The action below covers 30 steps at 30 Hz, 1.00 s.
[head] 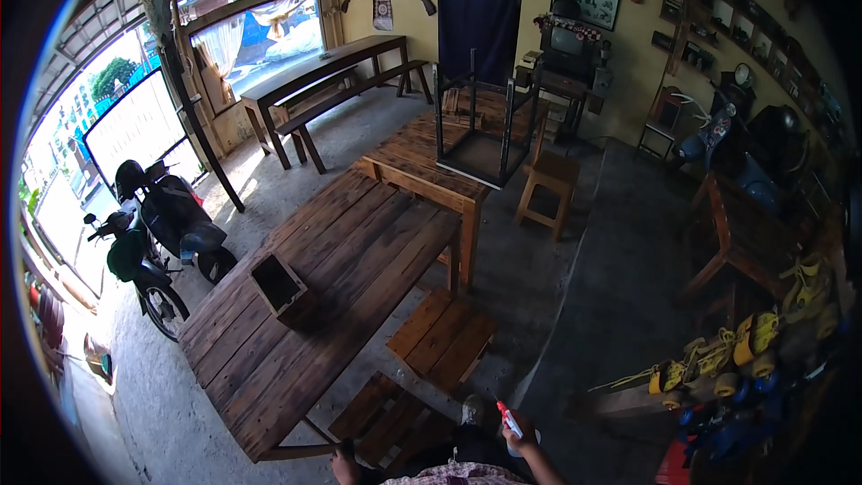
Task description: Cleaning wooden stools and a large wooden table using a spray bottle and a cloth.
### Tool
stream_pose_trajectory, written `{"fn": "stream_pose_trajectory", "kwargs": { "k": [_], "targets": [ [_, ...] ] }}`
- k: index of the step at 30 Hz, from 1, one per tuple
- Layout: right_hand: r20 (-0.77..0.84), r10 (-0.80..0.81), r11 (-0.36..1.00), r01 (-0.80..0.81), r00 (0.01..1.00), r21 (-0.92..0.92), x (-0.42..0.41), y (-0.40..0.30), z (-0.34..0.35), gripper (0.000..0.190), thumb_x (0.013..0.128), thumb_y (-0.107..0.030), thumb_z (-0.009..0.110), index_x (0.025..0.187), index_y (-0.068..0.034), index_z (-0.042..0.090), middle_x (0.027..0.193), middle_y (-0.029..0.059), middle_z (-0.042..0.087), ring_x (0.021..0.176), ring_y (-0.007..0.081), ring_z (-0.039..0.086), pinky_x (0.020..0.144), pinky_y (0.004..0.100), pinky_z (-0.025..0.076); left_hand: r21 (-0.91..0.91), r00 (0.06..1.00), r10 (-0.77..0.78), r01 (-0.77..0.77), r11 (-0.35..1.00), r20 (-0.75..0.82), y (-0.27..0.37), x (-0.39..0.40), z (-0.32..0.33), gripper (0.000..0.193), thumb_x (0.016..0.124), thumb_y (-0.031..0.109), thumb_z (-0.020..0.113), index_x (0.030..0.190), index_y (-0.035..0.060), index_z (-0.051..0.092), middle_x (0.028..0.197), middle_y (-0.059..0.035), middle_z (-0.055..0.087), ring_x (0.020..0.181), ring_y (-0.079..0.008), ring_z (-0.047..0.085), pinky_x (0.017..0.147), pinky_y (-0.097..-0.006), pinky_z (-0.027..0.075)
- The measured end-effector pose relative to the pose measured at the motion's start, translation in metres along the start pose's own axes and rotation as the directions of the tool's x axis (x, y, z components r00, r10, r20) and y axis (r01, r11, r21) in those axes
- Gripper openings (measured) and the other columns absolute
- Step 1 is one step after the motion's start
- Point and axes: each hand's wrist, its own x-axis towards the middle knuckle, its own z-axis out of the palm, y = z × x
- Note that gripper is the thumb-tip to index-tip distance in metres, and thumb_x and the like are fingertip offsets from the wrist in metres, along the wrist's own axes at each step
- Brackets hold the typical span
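My right hand [520,436], low in the picture, grips a slim red-and-white tool [510,419] with a thin pointed tip; its exact kind is unclear. Something pale and rounded shows beside the palm, partly hidden. At the bottom edge, my left hand [344,468] is by the near corner of a plank-topped wooden table [323,269]. A small dark shape shows at its fingers, too dim to tell whether it is held. An open-topped wooden box [302,306] stands on that table. Between my hands is a slatted wooden stool [397,424], with another wooden stool [444,340] beyond it.
A second wooden table [417,148] carries an upturned metal-framed stool [471,162]. Two parked scooters [178,215] stand to the left. Roller skates with yellow laces [714,357] lie on the right. A long bench [357,98] and a wooden stool [549,192] are farther off.
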Motion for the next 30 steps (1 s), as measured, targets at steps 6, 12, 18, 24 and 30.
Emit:
{"fn": "stream_pose_trajectory", "kwargs": {
  "k": [6, 12, 18, 24, 30],
  "targets": [
    [-0.037, -0.08, 0.996, 0.082, 0.996, 0.041, 0.004, -0.012, 0.002, 0.018, 0.063, -0.016, 0.051, 0.079, -0.009, 0.054, 0.066, 0.0102, 0.058, 0.065, 0.0296, 0.061, 0.058, 0.0367, 0.047, -0.02, 0.999, 0.001, 0.0, 1.0, 0.037, 0.008, 0.001, -0.006, 0.02, 0.089, 0.028, 0.046, 0.099, 0.0136, 0.056, 0.091, -0.0197, 0.059, 0.082, -0.0439, 0.057, 0.07, -0.0531, 0.044],
    [-0.003, -0.107, 0.994, 0.107, 0.994, 0.029, 0.009, -0.014, 0.001, 0.02, 0.063, -0.021, 0.052, 0.079, -0.009, 0.053, 0.07, 0.0122, 0.057, 0.066, 0.0323, 0.06, 0.058, 0.0384, 0.047, 0.039, 1.0, 0.026, -0.026, 0.999, 0.003, -0.008, 0.007, 0.004, 0.023, 0.088, 0.027, 0.046, 0.102, 0.0099, 0.054, 0.091, -0.0218, 0.059, 0.083, -0.0437, 0.056, 0.072, -0.0522, 0.044],
    [0.085, -0.218, 0.975, 0.221, 0.972, -0.036, 0.012, -0.011, -0.005, 0.019, 0.063, -0.02, 0.053, 0.08, -0.01, 0.053, 0.07, 0.0119, 0.058, 0.065, 0.0338, 0.06, 0.058, 0.0397, 0.047, 0.061, 0.989, -0.144, 0.142, 0.988, 0.04, 0.011, 0.014, 0.021, 0.026, 0.086, 0.022, 0.046, 0.105, 0.0051, 0.05, 0.098, -0.0222, 0.058, 0.092, -0.0423, 0.054, 0.08, -0.0488, 0.044],
    [0.233, -0.245, 0.962, 0.265, 0.941, -0.061, 0.024, -0.017, -0.01, 0.022, 0.063, -0.021, 0.053, 0.082, -0.011, 0.053, 0.072, 0.0138, 0.058, 0.067, 0.0372, 0.059, 0.057, 0.0426, 0.047, 0.081, 0.987, -0.133, 0.126, 0.989, 0.086, 0.028, 0.015, 0.035, 0.026, 0.086, 0.018, 0.044, 0.107, 0.0031, 0.049, 0.103, -0.021, 0.057, 0.098, -0.0409, 0.052, 0.083, -0.0463, 0.044],
    [0.229, -0.213, 0.969, 0.235, 0.95, -0.077, 0.028, 0.002, -0.011, 0.023, 0.062, -0.019, 0.054, 0.081, -0.007, 0.051, 0.072, 0.018, 0.057, 0.07, 0.0401, 0.058, 0.058, 0.0443, 0.045, 0.095, 0.989, -0.103, 0.093, 0.991, 0.102, 0.048, 0.013, 0.036, 0.028, 0.085, 0.018, 0.046, 0.109, 0.0034, 0.049, 0.104, -0.0203, 0.057, 0.099, -0.0397, 0.052, 0.084, -0.0456, 0.045]
  ]
}}
